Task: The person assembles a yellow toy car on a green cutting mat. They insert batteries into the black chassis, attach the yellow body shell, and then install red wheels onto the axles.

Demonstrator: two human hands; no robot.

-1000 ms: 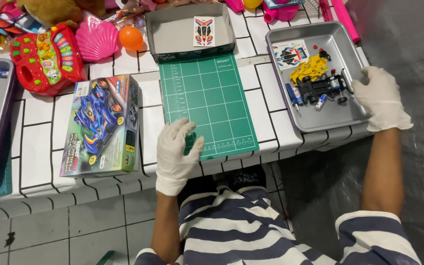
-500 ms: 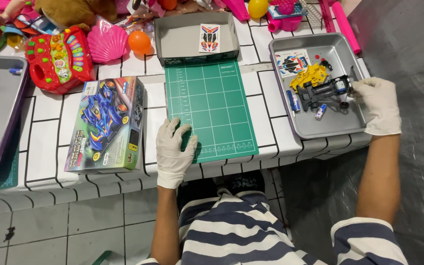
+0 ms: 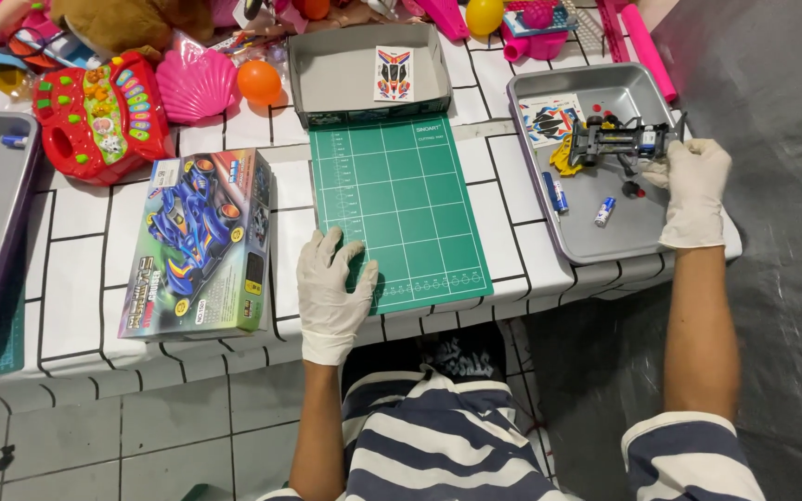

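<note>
Over the metal tray (image 3: 605, 237), the right hand (image 3: 693, 190) lifts the black car chassis (image 3: 619, 141) in its grip, while the left hand (image 3: 331, 292), fingers spread flat, steadies the green cutting mat (image 3: 396, 204).

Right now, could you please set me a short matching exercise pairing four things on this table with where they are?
Things:
1. black toy car chassis
2. left hand
3. sticker sheet
4. orange ball

Places:
A. inside the grey open box
B. beside the pink shell toy
C. on the green cutting mat
D. in the right hand, over the metal tray

Pairs: 1-D, 2-C, 3-A, 4-B
</note>
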